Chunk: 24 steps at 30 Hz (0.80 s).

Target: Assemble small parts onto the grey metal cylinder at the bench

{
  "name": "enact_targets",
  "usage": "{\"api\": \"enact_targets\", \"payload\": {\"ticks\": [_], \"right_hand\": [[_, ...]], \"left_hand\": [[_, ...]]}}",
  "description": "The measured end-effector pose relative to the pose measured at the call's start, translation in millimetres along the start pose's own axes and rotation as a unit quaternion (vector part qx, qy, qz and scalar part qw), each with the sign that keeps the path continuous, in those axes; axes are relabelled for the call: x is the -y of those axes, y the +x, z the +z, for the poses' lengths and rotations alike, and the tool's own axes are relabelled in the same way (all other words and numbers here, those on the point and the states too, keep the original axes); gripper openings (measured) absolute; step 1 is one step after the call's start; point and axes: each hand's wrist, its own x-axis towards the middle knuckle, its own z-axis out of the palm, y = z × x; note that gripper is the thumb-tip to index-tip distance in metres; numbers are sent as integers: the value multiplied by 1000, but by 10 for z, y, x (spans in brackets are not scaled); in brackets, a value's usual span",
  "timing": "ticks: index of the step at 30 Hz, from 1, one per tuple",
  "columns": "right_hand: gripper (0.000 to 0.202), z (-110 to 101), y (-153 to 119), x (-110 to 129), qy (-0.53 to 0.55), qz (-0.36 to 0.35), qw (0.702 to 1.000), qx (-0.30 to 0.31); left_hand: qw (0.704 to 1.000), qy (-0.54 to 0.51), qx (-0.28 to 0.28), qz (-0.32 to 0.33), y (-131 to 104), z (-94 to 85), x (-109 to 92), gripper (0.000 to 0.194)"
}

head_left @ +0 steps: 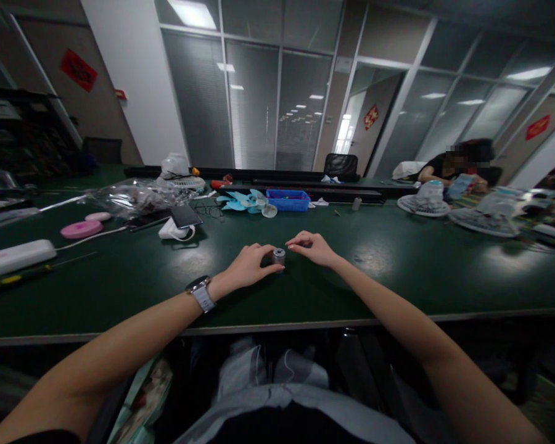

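Motor [279, 255], a small metal cylinder, stands upright on the green table [398, 271], between the two hands, near the table's front edge. Largest around it is the table itself, running the full width of the view. Far right, another person [457, 166] sits behind white fan grilles [483, 219]. Farther back lie a clear plastic bag [134, 196], a blue tray [288, 200] and pale blue fan blades [240, 201]. At left rest a white power strip [16, 256] and a pink disc [81, 229]. Left hand [248, 265], a watch [200, 292] on its wrist, curls its fingers against the motor's side. Right hand [312, 246] sits just beside the motor, fingers bent and loose, gripping nothing; whether it touches cannot be told.
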Motion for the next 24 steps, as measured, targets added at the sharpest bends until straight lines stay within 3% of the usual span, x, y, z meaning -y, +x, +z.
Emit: {"api": "enact_targets", "payload": {"ticks": [7,15,24], "right_hand": [[23,174,2,307,38,-23,999,12],[26,156,12,355,28,-8,999,25],[35,208,25,320,91,39,994,35]], "left_hand": [[1000,-4,-1,-3,8,32,30,50],[1000,-6,-4,-6,1,38,22,47],[1000,-8,-3,-2,9,26,10,43]]}}
